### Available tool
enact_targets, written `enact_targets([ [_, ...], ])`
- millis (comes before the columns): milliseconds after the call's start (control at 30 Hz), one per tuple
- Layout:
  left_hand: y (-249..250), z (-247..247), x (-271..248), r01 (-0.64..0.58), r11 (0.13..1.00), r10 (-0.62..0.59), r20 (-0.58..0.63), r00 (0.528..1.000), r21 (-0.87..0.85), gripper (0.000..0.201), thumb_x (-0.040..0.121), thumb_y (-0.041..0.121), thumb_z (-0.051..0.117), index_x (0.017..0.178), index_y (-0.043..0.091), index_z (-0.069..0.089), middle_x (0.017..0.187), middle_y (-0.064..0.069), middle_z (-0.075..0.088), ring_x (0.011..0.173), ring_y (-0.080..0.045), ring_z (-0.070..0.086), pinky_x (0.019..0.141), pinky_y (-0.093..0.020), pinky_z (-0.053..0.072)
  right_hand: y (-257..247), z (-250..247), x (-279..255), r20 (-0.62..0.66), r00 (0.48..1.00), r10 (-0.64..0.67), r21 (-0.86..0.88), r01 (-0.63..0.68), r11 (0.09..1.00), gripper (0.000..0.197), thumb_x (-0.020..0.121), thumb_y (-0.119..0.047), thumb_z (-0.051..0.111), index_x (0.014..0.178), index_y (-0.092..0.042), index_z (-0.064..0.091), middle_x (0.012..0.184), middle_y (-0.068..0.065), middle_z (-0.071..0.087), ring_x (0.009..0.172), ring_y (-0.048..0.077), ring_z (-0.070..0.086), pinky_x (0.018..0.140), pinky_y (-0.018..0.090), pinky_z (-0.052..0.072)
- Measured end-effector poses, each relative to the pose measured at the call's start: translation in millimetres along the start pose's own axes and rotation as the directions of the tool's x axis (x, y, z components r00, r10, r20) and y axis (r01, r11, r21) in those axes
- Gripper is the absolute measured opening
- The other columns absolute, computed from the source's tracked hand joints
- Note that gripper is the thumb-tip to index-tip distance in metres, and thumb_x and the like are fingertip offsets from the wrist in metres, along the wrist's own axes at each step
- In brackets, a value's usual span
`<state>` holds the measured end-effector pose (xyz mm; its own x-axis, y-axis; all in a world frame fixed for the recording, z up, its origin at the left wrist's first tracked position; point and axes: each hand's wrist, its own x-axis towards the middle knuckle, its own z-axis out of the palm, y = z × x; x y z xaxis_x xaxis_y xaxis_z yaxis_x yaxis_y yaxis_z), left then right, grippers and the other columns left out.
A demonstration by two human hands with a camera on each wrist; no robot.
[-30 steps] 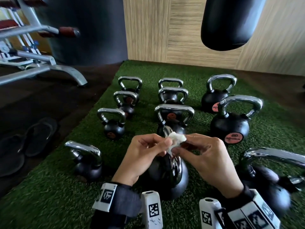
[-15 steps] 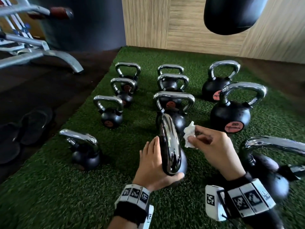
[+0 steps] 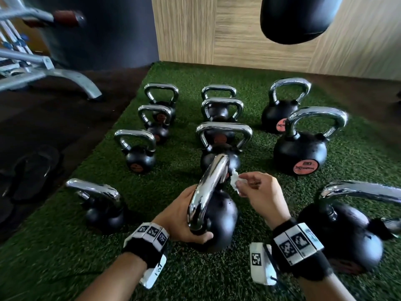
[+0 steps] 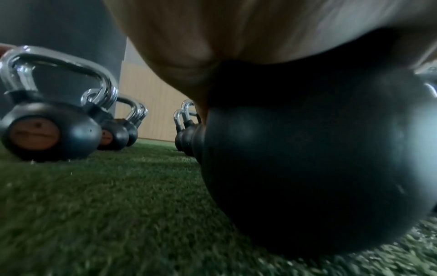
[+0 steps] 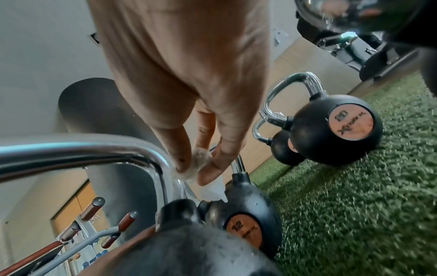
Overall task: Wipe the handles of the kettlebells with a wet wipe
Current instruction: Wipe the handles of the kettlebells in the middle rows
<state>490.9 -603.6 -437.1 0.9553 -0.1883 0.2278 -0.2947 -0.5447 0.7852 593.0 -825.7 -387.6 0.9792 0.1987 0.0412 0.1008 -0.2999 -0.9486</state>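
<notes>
Right now the right hand (image 3: 260, 192) pinches a crumpled wipe (image 3: 235, 181) between thumb and fingertips and brings it to the far bend of the chrome handle (image 3: 211, 183) on the nearest kettlebell (image 3: 219, 222), which sits on the turf (image 3: 249, 279) close in front of the person. In the right wrist view the wipe (image 5: 198, 166) looks to be touching the handle (image 5: 94, 151) just where the bar curves down to the ball. The left hand (image 3: 178, 216) is against the ball's left side with the thumb hooked under the handle's near foot, bracing it; whether the other fingers curl round the ball I cannot tell, since the handle hides them.

To do this step well, I judge the wipe should be spread wider than this small wad, so that it wraps the bar instead of dabbing one spot. Fold it over the top of the handle, close the fingers round it, and draw it along the whole arch from the far leg to the near one, then back along the underside, where palms grip most. The bracing hand should stay firm, because a round ball on turf may rock or turn under a sideways pull. The near foot, where the thumb sits, needs wiping too, so that hand has to shift at some point. Other kettlebells (image 3: 299, 148) stand in rows behind and to both sides, awaiting the same pass.
</notes>
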Motion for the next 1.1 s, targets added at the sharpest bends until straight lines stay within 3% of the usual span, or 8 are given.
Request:
enact_targets([
  [167, -6.9, 14.5, -1.5, -0.058, 0.998, 0.057, -0.154, 0.986, -0.005, 0.104, 0.059, 0.046, 0.092, 0.136, 0.074, 0.028, 0.141, 0.005, 0.055, 0.135, -0.008, 0.053, 0.116, -0.026, 0.041, 5.4, 23.5, 3.5, -0.032, 0.998, 0.058, 0.045, -0.057, 0.997, 0.023, 0.081, -0.017, 0.083, 0.102, -0.013, 0.075, 0.097, 0.006, 0.075, 0.093, 0.022, 0.073, 0.087, 0.038, 0.061],
  [333, -6.5, 17.2, -1.3, -0.062, 0.997, 0.069, -0.188, 0.980, 0.040, 0.106, 0.061, 0.051, 0.088, 0.140, 0.073, 0.022, 0.144, 0.000, 0.054, 0.137, -0.019, 0.053, 0.117, -0.030, 0.040, 6.2, 26.2, 8.1, -0.115, 0.993, 0.009, -0.108, -0.022, 0.994, 0.033, 0.073, -0.033, 0.089, 0.102, -0.020, 0.080, 0.079, -0.016, 0.072, 0.072, -0.007, 0.068, 0.066, 0.006, 0.051],
  [433, -3.3, 16.5, -2.3, -0.040, 0.998, 0.049, -0.184, 0.982, 0.053, 0.107, 0.061, 0.051, 0.087, 0.138, 0.076, 0.018, 0.147, 0.003, 0.051, 0.139, -0.017, 0.049, 0.120, -0.026, 0.035, -5.7, 25.0, 11.7, -0.132, 0.989, -0.073, -0.111, 0.059, 0.992, 0.031, 0.073, -0.031, 0.089, 0.100, -0.021, 0.080, 0.072, -0.024, 0.068, 0.068, -0.013, 0.065, 0.072, 0.010, 0.055],
  [500, -2.4, 15.6, -1.9, -0.055, 0.997, 0.064, -0.173, 0.983, 0.058, 0.108, 0.062, 0.048, 0.087, 0.140, 0.074, 0.017, 0.150, -0.002, 0.049, 0.143, -0.021, 0.045, 0.122, -0.033, 0.033, -13.4, 23.5, 12.7, -0.151, 0.966, -0.211, -0.157, 0.187, 0.970, 0.030, 0.076, -0.036, 0.086, 0.102, -0.023, 0.080, 0.082, -0.022, 0.071, 0.074, -0.010, 0.065, 0.072, 0.016, 0.055],
  [567, -1.5, 15.1, -1.3, -0.056, 0.996, 0.066, -0.166, 0.984, 0.067, 0.108, 0.063, 0.049, 0.086, 0.142, 0.072, 0.017, 0.152, -0.005, 0.047, 0.144, -0.023, 0.044, 0.122, -0.042, 0.035, -16.7, 20.7, 13.1, -0.159, 0.938, -0.307, -0.195, 0.276, 0.941, 0.030, 0.078, -0.037, 0.084, 0.104, -0.023, 0.080, 0.092, -0.017, 0.073, 0.076, -0.010, 0.064, 0.070, 0.009, 0.051],
  [733, -3.2, 16.6, -1.6, -0.035, 0.999, 0.039, -0.175, 0.984, 0.024, 0.103, 0.063, 0.049, 0.086, 0.143, 0.068, 0.024, 0.150, -0.004, 0.048, 0.143, -0.024, 0.045, 0.118, -0.050, 0.039, -22.8, 11.1, 14.4, -0.071, 0.951, -0.302, -0.219, 0.280, 0.935, 0.026, 0.079, -0.026, 0.085, 0.104, -0.021, 0.080, 0.095, -0.005, 0.078, 0.071, -0.012, 0.062, 0.065, 0.001, 0.044],
  [933, -5.2, 18.3, -2.3, -0.013, 1.000, 0.011, -0.194, 0.981, -0.011, 0.100, 0.062, 0.050, 0.087, 0.141, 0.068, 0.028, 0.144, -0.003, 0.054, 0.138, -0.023, 0.051, 0.116, -0.049, 0.042, -46.8, 15.1, -15.9, -0.056, 0.705, -0.707, -0.431, 0.621, 0.654, 0.031, 0.080, 0.009, 0.076, 0.109, -0.003, 0.076, 0.106, 0.007, 0.076, 0.088, 0.006, 0.067, 0.088, 0.000, 0.046],
  [1100, -7.2, 20.2, -1.8, -0.026, 1.000, 0.028, -0.193, 0.981, 0.014, 0.101, 0.062, 0.052, 0.086, 0.139, 0.072, 0.024, 0.143, -0.003, 0.055, 0.137, -0.022, 0.051, 0.116, -0.047, 0.043, -54.7, 8.8, -31.3, 0.021, 0.677, -0.736, -0.396, 0.681, 0.616, 0.031, 0.081, 0.008, 0.077, 0.111, -0.002, 0.075, 0.107, 0.008, 0.075, 0.092, 0.012, 0.072, 0.089, 0.012, 0.053],
])
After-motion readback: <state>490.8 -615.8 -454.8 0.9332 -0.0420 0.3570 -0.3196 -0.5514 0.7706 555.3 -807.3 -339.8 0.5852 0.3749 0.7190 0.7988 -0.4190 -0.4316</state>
